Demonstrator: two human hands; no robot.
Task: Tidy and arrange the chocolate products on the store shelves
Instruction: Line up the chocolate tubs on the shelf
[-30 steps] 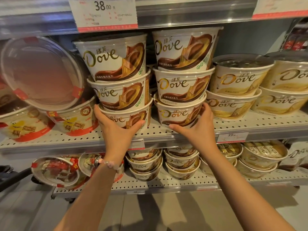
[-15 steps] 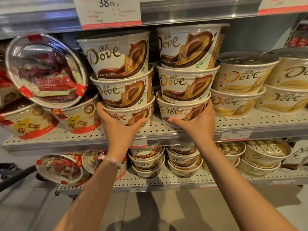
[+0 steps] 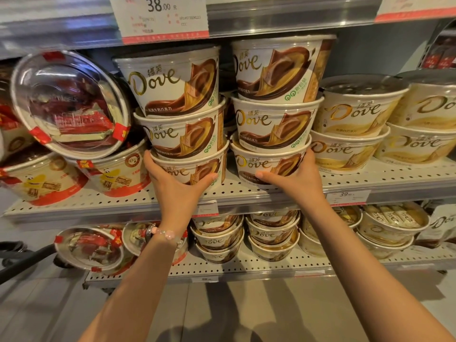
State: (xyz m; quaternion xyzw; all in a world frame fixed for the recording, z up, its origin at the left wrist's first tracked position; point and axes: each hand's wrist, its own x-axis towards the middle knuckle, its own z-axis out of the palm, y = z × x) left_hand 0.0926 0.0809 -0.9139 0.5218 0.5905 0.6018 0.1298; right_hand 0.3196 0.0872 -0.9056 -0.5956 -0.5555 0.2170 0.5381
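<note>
Both hands clamped low on the middle shelf [image 3: 246, 193]: left hand [image 3: 176, 187] cups the left Dove tub stack's [image 3: 183, 129] bottom tub, right hand [image 3: 299, 180] the right stack's [image 3: 276, 112], likely squaring them; next, nudge gently without toppling.

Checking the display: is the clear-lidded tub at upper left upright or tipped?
Tipped: the clear-lidded tub leans on the red-and-yellow tubs, lid facing outward.

I note cream paper tubs with a brown-and-gold chocolate swirl and gold lettering [image 3: 183, 134] in two stacks. To their right, paler cream tubs with a yellow-gold swirl [image 3: 350, 112]. At left, cream tubs with red base bands and yellow cartoon figures [image 3: 116, 178], red tape tabs on a clear domed lid [image 3: 71, 104]. White perforated metal shelf [image 3: 246, 191] carries black dot holes. Pink bead bracelet [image 3: 164, 233].
</note>
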